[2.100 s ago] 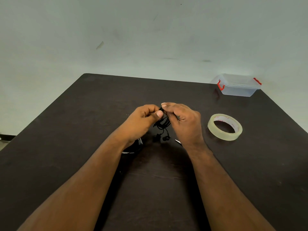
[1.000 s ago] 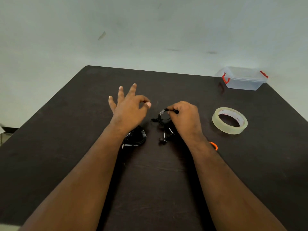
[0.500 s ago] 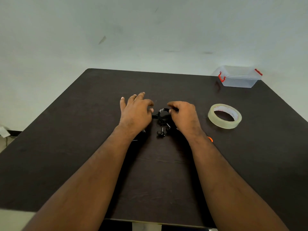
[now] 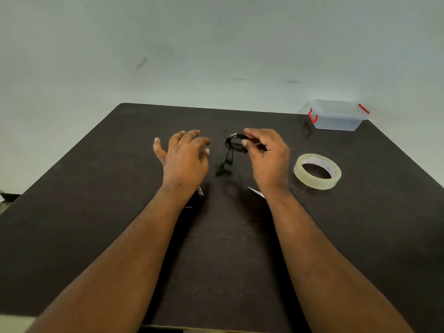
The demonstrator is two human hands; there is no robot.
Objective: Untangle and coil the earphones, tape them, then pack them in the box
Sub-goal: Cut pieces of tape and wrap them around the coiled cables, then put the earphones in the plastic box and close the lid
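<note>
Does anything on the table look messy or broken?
Nothing looks broken or spilled. The right hand holds the coiled black earphones with the earbuds dangling below. The clear tape roll lies flat, and the clear plastic box with red clips sits at the far corner of the dark table, lid on.

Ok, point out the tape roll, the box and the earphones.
tape roll (image 4: 303, 175), head view, front wall of the ring
box (image 4: 337, 122), head view, clear front wall
earphones (image 4: 231, 143), head view, left side of the coiled loop
</note>
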